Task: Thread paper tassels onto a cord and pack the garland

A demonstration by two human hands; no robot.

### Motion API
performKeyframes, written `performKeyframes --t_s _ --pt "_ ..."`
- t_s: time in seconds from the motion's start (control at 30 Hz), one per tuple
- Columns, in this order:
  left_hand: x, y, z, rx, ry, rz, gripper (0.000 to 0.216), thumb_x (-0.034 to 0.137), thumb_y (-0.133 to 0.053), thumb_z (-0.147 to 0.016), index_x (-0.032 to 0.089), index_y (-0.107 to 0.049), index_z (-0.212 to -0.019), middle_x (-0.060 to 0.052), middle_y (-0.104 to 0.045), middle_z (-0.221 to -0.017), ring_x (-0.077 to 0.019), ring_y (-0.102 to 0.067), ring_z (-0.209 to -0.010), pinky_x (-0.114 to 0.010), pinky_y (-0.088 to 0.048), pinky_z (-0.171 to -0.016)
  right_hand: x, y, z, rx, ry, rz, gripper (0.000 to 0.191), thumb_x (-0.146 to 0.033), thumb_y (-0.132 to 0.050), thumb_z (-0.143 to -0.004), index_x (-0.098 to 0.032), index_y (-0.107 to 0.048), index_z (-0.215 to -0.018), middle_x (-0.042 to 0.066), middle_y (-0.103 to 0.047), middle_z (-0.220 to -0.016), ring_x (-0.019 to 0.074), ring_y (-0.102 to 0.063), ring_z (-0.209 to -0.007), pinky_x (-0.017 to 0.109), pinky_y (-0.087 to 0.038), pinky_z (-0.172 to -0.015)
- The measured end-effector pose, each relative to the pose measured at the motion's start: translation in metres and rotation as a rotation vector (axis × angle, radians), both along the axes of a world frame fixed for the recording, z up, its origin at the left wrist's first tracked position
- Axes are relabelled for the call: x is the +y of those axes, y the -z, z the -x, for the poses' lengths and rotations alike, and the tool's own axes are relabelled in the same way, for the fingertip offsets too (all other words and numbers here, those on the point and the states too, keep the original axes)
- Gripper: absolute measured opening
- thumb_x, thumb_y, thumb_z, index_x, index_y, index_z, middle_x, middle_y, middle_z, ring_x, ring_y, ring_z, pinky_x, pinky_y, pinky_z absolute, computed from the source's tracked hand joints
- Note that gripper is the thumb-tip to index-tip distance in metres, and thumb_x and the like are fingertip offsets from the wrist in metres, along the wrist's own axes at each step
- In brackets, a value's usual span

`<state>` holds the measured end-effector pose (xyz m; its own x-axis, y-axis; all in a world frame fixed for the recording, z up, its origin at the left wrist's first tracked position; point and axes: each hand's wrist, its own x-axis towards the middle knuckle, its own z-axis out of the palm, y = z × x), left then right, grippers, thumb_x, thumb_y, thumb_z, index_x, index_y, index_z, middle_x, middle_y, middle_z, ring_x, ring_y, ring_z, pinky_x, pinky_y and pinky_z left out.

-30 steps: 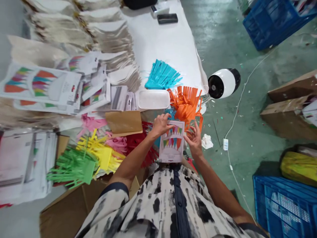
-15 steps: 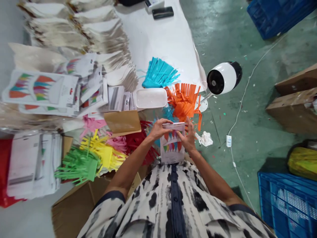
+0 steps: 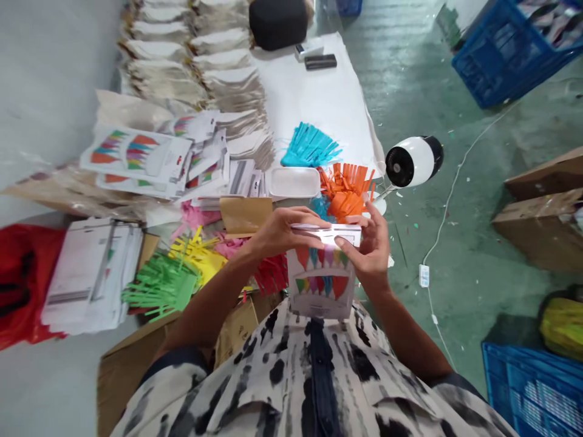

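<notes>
Close to my body I hold a white printed packet (image 3: 321, 291) with rows of coloured tassels pictured on its front. My left hand (image 3: 289, 233) pinches its upper left edge, fingers over the top and thumb in front. At the upper right, my right hand (image 3: 371, 246) presses its thumb on the white top flap (image 3: 346, 235), with its other fingers behind and one finger raised. What the packet contains is hidden. Just beyond it lie orange paper tassels (image 3: 348, 188) and a white plastic tray (image 3: 294, 183).
Blue tassels (image 3: 310, 145), green tassels (image 3: 161, 282) and yellow tassels (image 3: 198, 258) lie about the table. Printed packets (image 3: 136, 155) are heaped at left, below stacked off-white bundles (image 3: 237, 91). A white-and-black fan (image 3: 414, 161) stands at right, near a cable and blue crates (image 3: 505, 51).
The packet and both hands have come nearer the camera. The packet's top flap now shows, with my right thumb on it and a right finger lifted. The view has shifted too.
</notes>
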<state>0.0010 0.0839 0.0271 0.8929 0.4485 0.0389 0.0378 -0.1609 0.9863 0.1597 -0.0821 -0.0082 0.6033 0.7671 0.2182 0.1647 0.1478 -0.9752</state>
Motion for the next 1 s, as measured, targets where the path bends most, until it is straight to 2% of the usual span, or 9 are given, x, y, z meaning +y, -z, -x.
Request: performKeyframes --t_s 0.1,0.3,0.4,0.5,0.7,0.87,1.0 --pt "-0.016 -0.02 0.012 -0.016 -0.03 -0.018 0.046 0.038 -0.094 -0.072 0.022 -0.084 -0.114 -0.01 -0.079 -0.106 -0.0211 -0.074 -0.094 -0.027 -0.058 -0.079 -0.013 -0.022 0.019 0.013 0.008 -0.017 0.077 -0.031 -0.081 -0.086 -0.033 -0.047 -0.155 0.006 -0.068 -0.117 0.0233 -0.066 -0.111 0.043 -0.057 -0.103" --pt "-0.051 -0.02 0.032 -0.028 -0.135 -0.08 0.029 0.036 -0.09 -0.079 0.025 -0.086 -0.105 -0.008 -0.081 -0.099 -0.0203 -0.075 -0.095 -0.027 -0.059 -0.082 -0.039 -0.032 0.037 -0.03 -0.016 0.004 0.079 -0.031 -0.083 -0.084 -0.033 -0.046 -0.154 0.005 -0.067 -0.115 0.0226 -0.066 -0.107 0.044 -0.058 -0.1" --pt "-0.057 -0.029 0.038 -0.074 -0.149 -0.128 0.024 0.032 -0.088 -0.081 0.026 -0.086 -0.103 -0.007 -0.081 -0.097 -0.0181 -0.076 -0.09 -0.026 -0.059 -0.08 -0.039 -0.041 0.038 -0.106 -0.076 0.02 0.08 -0.033 -0.082 -0.085 -0.035 -0.043 -0.155 0.005 -0.07 -0.111 0.0234 -0.069 -0.1 0.045 -0.061 -0.094" --pt "-0.057 -0.034 0.047 -0.134 -0.136 -0.103 0.017 0.03 -0.086 -0.082 0.025 -0.087 -0.099 -0.006 -0.082 -0.093 -0.0183 -0.076 -0.087 -0.027 -0.061 -0.079 -0.038 -0.048 0.043 -0.164 -0.087 0.036 0.078 -0.034 -0.08 -0.087 -0.035 -0.043 -0.155 0.005 -0.071 -0.107 0.0247 -0.071 -0.095 0.046 -0.062 -0.088" --pt "-0.06 -0.021 0.059 -0.125 -0.157 0.007 0.023 0.03 -0.089 -0.08 0.022 -0.086 -0.101 -0.009 -0.082 -0.102 -0.0194 -0.077 -0.089 -0.028 -0.062 -0.08 -0.04 -0.04 0.054 -0.188 -0.031 0.03 0.072 -0.035 -0.081 -0.085 -0.033 -0.049 -0.149 0.009 -0.068 -0.131 0.0228 -0.072 -0.094 0.044 -0.063 -0.087" --pt "-0.059 -0.015 0.053 -0.101 -0.166 -0.056 0.02 0.026 -0.086 -0.082 0.023 -0.086 -0.102 -0.007 -0.082 -0.098 -0.0175 -0.077 -0.088 -0.025 -0.06 -0.079 -0.034 -0.032 0.043 -0.178 -0.08 0.042 0.069 -0.035 -0.079 -0.087 -0.034 -0.047 -0.148 0.006 -0.07 -0.118 0.0231 -0.071 -0.095 0.046 -0.061 -0.092" --pt "-0.057 -0.01 0.048 -0.094 -0.182 -0.09 0.019 0.022 -0.084 -0.082 0.023 -0.086 -0.101 -0.005 -0.081 -0.098 -0.0158 -0.077 -0.088 -0.023 -0.059 -0.08 -0.034 -0.043 0.023 -0.211 -0.093 0.008 0.049 -0.037 -0.079 -0.087 -0.037 -0.06 -0.133 0.006 -0.064 -0.121 0.0267 -0.064 -0.12 0.05 -0.055 -0.105"
